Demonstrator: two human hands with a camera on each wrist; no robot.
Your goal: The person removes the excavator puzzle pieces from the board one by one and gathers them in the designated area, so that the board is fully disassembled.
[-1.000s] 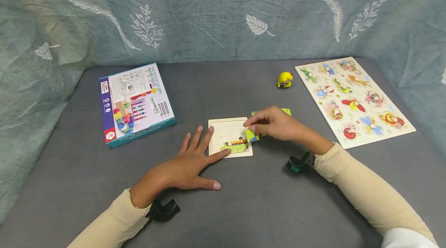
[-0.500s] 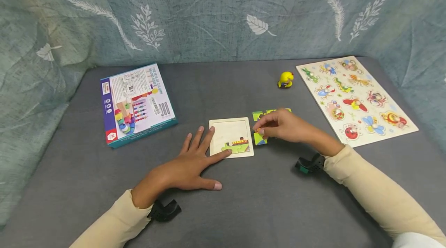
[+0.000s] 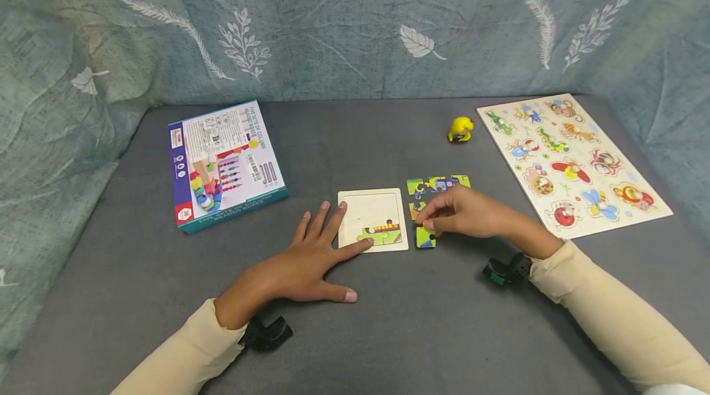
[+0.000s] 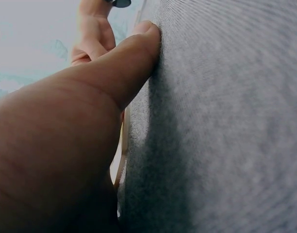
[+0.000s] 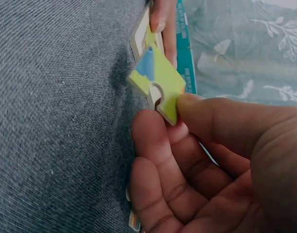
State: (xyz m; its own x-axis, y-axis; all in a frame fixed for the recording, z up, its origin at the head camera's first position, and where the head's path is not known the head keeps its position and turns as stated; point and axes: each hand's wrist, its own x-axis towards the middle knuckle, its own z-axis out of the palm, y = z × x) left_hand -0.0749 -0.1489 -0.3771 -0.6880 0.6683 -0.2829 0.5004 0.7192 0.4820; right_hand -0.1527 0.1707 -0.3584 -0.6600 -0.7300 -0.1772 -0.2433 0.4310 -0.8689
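Observation:
My left hand (image 3: 299, 268) lies on the table with its fingers spread, and its fingertips touch the left and lower edge of a small wooden puzzle tray (image 3: 403, 222). Several joined pieces fill the tray's lower right part, printed green with a striped strip. Right of the tray, my right hand (image 3: 466, 213) pinches a green jigsaw piece (image 3: 425, 237) with a blue corner between thumb and fingers. The right wrist view shows this jigsaw piece (image 5: 165, 75) tilted. Several more jigsaw pieces (image 3: 415, 187) lie just beyond that hand, partly hidden by it.
A toy box (image 3: 230, 164) lies at the back left. A yellow toy duck (image 3: 460, 129) stands at the back, right of the middle. A large peg board with insect pictures (image 3: 577, 164) lies on the right. A leaf-patterned curtain (image 3: 344, 31) hangs behind the table.
My right hand has drawn away from the tray, to the right and slightly nearer me, with the jigsaw piece in its pinch. The left hand stays at the tray. The head view has shifted slightly.

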